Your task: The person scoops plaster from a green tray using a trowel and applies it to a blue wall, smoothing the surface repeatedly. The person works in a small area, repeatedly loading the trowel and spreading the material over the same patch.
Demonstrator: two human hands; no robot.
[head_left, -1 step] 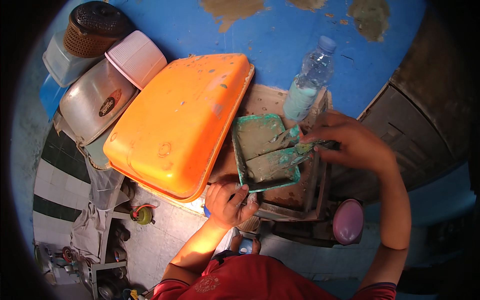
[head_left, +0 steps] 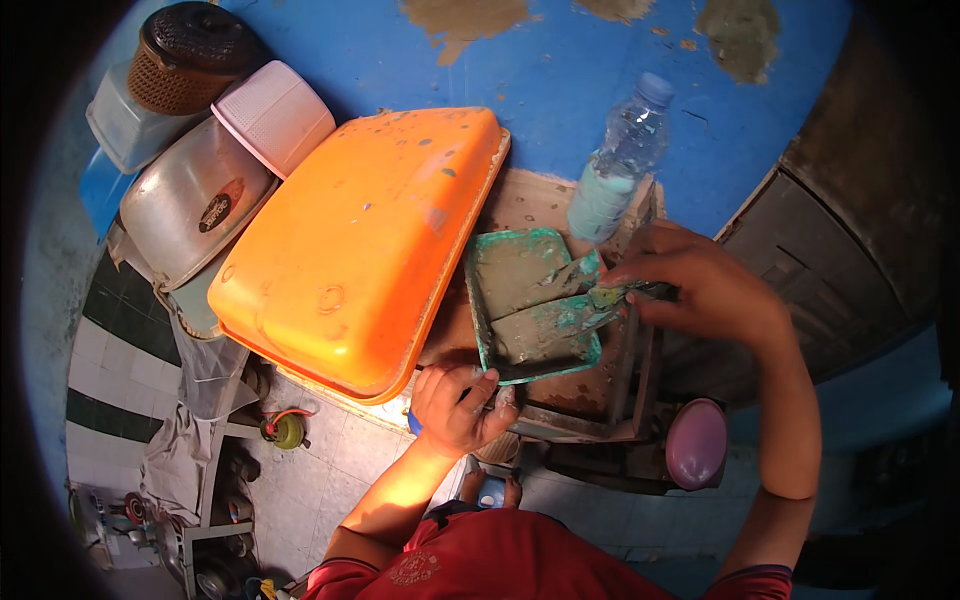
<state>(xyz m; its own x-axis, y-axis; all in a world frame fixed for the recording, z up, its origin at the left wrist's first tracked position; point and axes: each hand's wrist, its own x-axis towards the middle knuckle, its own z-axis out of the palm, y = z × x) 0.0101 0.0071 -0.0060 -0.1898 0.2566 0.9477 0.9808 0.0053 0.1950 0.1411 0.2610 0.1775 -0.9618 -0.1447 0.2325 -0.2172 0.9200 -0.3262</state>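
A small green tray (head_left: 596, 352) holds wet grey-brown paste, thicker toward its right side. My left hand (head_left: 458, 408) has its fingers curled at the tray's near left corner, gripping the rim; pale smears mark the fingertips. From the right, my right hand (head_left: 700, 285) pinches the handle of a scraper (head_left: 555, 318), whose broad blade lies in the paste, coated with it and with green smears. The handle is mostly hidden by the fingers. Just behind the tray, a clear plastic bottle (head_left: 603, 195) stands with pale blue-green liquid in its lower half.
A big orange basin (head_left: 350, 250) lies upside down left of the tray. Beyond it are a metal pot (head_left: 190, 205), a pink basket (head_left: 272, 115) and a brown lidded basket (head_left: 190, 60). A blue wall (head_left: 560, 60) with bare patches rises behind. A pink oval object (head_left: 696, 444) sits lower right.
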